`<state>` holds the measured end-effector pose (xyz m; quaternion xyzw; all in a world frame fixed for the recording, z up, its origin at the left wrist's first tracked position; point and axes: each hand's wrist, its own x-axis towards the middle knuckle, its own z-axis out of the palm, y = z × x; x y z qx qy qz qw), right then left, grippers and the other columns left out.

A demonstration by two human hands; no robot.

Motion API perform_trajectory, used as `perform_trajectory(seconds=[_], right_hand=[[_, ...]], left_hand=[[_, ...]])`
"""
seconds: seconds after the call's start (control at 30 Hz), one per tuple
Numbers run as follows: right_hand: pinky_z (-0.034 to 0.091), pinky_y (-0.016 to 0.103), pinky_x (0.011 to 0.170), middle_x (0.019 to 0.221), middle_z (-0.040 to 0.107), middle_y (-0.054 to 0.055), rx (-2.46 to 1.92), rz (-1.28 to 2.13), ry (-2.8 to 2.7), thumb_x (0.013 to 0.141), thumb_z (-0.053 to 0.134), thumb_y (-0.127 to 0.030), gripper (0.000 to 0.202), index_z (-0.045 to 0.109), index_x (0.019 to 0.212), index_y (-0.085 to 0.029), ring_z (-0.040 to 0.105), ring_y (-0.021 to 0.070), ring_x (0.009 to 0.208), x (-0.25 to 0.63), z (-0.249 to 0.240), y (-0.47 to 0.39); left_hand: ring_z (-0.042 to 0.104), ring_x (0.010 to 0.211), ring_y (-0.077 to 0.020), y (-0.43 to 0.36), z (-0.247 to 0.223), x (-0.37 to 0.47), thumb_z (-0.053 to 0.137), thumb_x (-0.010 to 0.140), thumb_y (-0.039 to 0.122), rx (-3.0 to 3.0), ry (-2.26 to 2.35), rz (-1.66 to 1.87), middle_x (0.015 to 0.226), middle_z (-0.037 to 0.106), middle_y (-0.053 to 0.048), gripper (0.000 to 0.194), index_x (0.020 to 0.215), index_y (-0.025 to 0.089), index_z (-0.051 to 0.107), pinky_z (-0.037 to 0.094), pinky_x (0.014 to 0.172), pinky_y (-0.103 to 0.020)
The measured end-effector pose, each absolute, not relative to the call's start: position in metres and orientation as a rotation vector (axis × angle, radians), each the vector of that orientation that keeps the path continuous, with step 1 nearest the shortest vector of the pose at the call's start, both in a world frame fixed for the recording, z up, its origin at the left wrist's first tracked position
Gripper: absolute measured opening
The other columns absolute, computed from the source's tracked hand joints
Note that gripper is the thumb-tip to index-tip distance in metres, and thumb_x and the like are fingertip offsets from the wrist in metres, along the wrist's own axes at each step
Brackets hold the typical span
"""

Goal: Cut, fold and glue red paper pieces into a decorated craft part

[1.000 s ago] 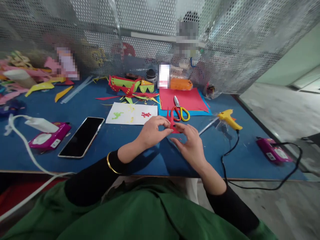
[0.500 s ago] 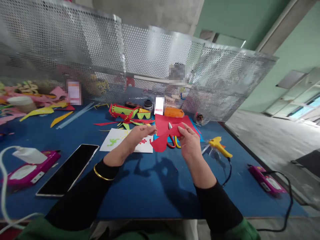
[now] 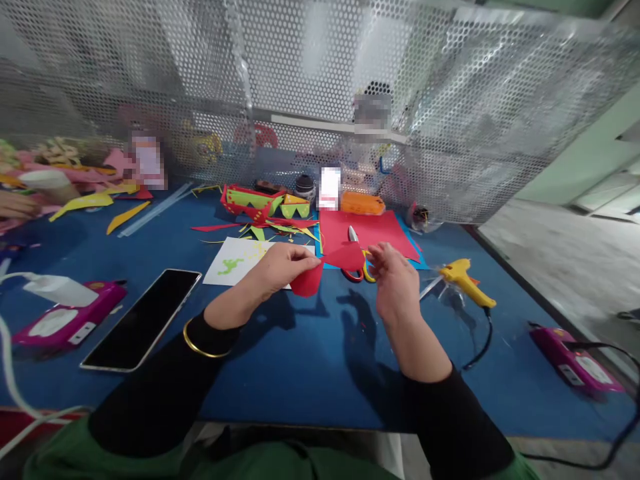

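Your left hand (image 3: 287,268) pinches the red paper cutout (image 3: 345,256) near its narrow waist, above the blue surface (image 3: 310,373); a hard twist there could crease or tear it; your right hand (image 3: 398,283), loosely open, appears empty just beside the other end; a careless sweep could snag the paper on the scissors (image 3: 353,275).

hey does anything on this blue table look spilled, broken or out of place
Nothing looks spilled or broken. Only the paper scraps look untidy: they lie in a loose heap behind the white sheet.
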<state>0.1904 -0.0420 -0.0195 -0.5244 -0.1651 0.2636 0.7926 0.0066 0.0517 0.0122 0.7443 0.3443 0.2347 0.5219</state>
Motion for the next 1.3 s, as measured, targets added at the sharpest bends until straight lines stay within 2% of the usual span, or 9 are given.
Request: perform_trajectory(seconds=[0.17,0.33,0.43,0.5,0.6,0.7,0.97,1.1,1.3], right_hand=[[0.053,0.038,0.088,0.101,0.077,0.006,-1.281,0.139,-0.926,0.085,0.069,-0.034,0.023,0.069,0.105,-0.022,0.07,0.0202,0.098,0.191,-0.009,-0.051],[0.043,0.049,0.103,0.104,0.078,0.005,-1.516,-0.349,-1.534,0.092,0.064,-0.028,0.014,0.071,0.104,-0.025,0.066,0.0269,0.111,0.186,-0.005,-0.057],[0.037,0.05,0.109,0.098,0.079,0.003,-1.562,-0.357,-1.659,0.094,0.06,-0.025,0.013,0.071,0.101,-0.025,0.069,0.0252,0.104,0.186,-0.01,-0.056],[0.035,0.05,0.111,0.09,0.078,0.001,-1.576,-0.281,-1.646,0.095,0.059,-0.025,0.013,0.07,0.101,-0.026,0.07,0.023,0.094,0.187,-0.013,-0.055],[0.034,0.05,0.112,0.084,0.076,-0.001,-1.569,-0.138,-1.591,0.094,0.06,-0.026,0.012,0.07,0.102,-0.026,0.07,0.0214,0.089,0.186,-0.017,-0.055],[0.036,0.049,0.11,0.085,0.076,-0.001,-1.551,-0.047,-1.578,0.092,0.063,-0.027,0.011,0.07,0.101,-0.026,0.07,0.0207,0.086,0.185,-0.019,-0.054],[0.046,0.045,0.094,0.079,0.074,0.001,-1.537,0.082,-1.509,0.087,0.066,-0.028,0.008,0.071,0.093,-0.025,0.067,0.0208,0.079,0.183,-0.014,-0.055],[0.048,0.042,0.086,0.076,0.072,0.001,-1.538,0.125,-1.474,0.086,0.064,-0.028,0.01,0.071,0.092,-0.024,0.065,0.0197,0.076,0.184,-0.013,-0.056],[0.049,0.036,0.076,0.078,0.072,0.003,-1.58,0.139,-1.248,0.083,0.065,-0.034,0.02,0.075,0.094,-0.021,0.064,0.0191,0.074,0.188,-0.01,-0.057]], left_hand=[[0.053,0.064,-0.0153,0.053,0.013,0.003,0.06,0.08,0.04,2.042,0.852,0.627,0.064,0.063,0.0,0.028,0.064,0.019,0.067,0.038,0.064,-0.029],[0.059,0.071,-0.0183,0.05,0.012,0.004,0.059,0.083,0.037,2.202,0.844,0.638,0.071,0.07,-0.002,0.026,0.066,0.02,0.07,0.04,0.07,-0.031],[0.061,0.071,-0.0194,0.048,0.014,0.006,0.059,0.084,0.036,2.252,0.822,0.639,0.071,0.072,-0.003,0.026,0.066,0.022,0.071,0.043,0.078,-0.034],[0.063,0.073,-0.0201,0.046,0.015,0.008,0.06,0.086,0.035,2.279,0.83,0.641,0.073,0.074,-0.002,0.025,0.068,0.024,0.074,0.041,0.093,-0.039],[0.067,0.08,-0.0217,0.043,0.012,0.012,0.064,0.086,0.036,2.3,0.831,0.648,0.078,0.077,0.0,0.022,0.072,0.027,0.077,0.025,0.113,-0.049],[0.067,0.082,-0.0227,0.039,0.01,0.015,0.073,0.081,0.038,2.335,0.82,0.688,0.078,0.077,0.001,0.016,0.07,0.027,0.077,0.011,0.119,-0.054],[0.064,0.076,-0.0201,0.035,0.011,0.016,0.06,0.09,0.031,2.443,0.829,0.717,0.072,0.075,0.0,0.03,0.063,0.023,0.071,0.018,0.117,-0.057],[0.068,0.083,-0.0217,0.038,0.013,0.014,0.062,0.089,0.029,2.33,0.903,0.927,0.082,0.078,-0.001,0.024,0.07,0.024,0.074,0.027,0.114,-0.053],[0.066,0.072,-0.0182,0.052,0.016,0.005,0.068,0.085,0.032,1.925,1.086,1.413,0.07,0.074,0.0,0.021,0.067,0.022,0.072,0.047,0.08,-0.032]])
